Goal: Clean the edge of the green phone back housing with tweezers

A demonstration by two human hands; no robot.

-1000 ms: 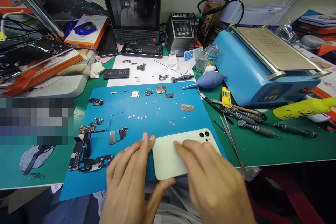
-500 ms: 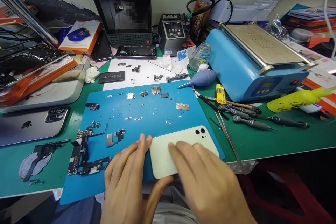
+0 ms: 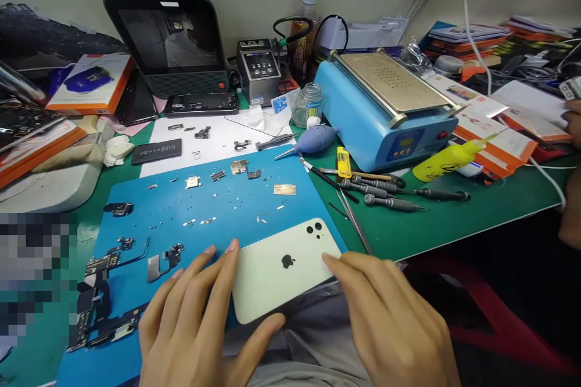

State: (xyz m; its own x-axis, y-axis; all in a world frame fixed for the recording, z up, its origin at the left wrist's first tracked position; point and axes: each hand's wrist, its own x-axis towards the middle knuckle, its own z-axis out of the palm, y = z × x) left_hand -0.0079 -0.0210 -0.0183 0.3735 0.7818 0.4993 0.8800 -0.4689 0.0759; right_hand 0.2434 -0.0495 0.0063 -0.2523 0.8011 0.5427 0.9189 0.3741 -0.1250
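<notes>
A white phone (image 3: 281, 278) lies back up on the blue mat (image 3: 245, 211), its logo and camera holes showing. My left hand (image 3: 195, 326) grips its left end, fingers along the upper edge and thumb at the lower corner. My right hand (image 3: 390, 326) is spread beside it, with fingertips touching the phone's right edge. Circuit boards and flex cables (image 3: 104, 308) lie on the mat to the left. Small brackets and screws (image 3: 218, 176) are scattered farther back.
A blue heating machine (image 3: 385, 109) stands at the back right. In front of it lie screwdrivers (image 3: 385, 193), tweezers (image 3: 354, 224) and a yellow bottle (image 3: 449, 160). A tablet (image 3: 172, 42), a soldering station (image 3: 258, 69) and a glass jar (image 3: 306, 106) stand behind. Another person's hand (image 3: 572, 127) shows at the right edge.
My right hand has slid off the phone's back to its right edge, uncovering the logo. The view has swung to the right. My left hand stays at the phone's left end.
</notes>
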